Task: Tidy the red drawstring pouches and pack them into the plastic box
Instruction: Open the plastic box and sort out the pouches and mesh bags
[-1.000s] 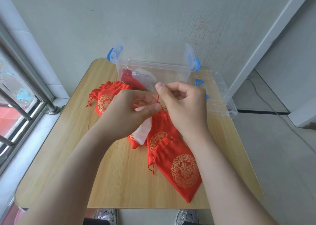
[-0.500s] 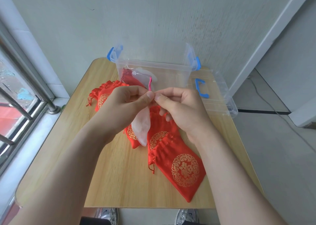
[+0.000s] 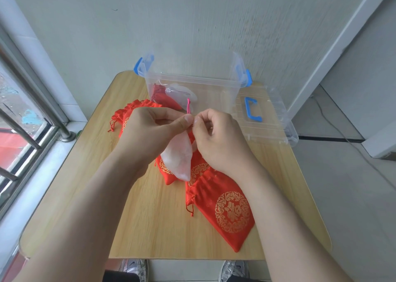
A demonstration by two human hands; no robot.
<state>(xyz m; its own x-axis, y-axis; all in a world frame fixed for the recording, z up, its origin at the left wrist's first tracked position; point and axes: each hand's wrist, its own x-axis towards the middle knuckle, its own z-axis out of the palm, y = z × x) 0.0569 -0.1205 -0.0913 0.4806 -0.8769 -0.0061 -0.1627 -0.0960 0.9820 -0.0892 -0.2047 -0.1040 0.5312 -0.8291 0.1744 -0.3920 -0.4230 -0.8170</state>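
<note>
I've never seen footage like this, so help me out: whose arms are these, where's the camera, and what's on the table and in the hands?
No machine here: a person wears a camera on the head, looking down at their own arms. The left hand and right hand pinch the neck of a pale pouch, where a pink cord sticks up. Red pouches lie on the wooden table. Behind them stands a clear plastic box with pouches inside; its lid lies to the right.
</note>
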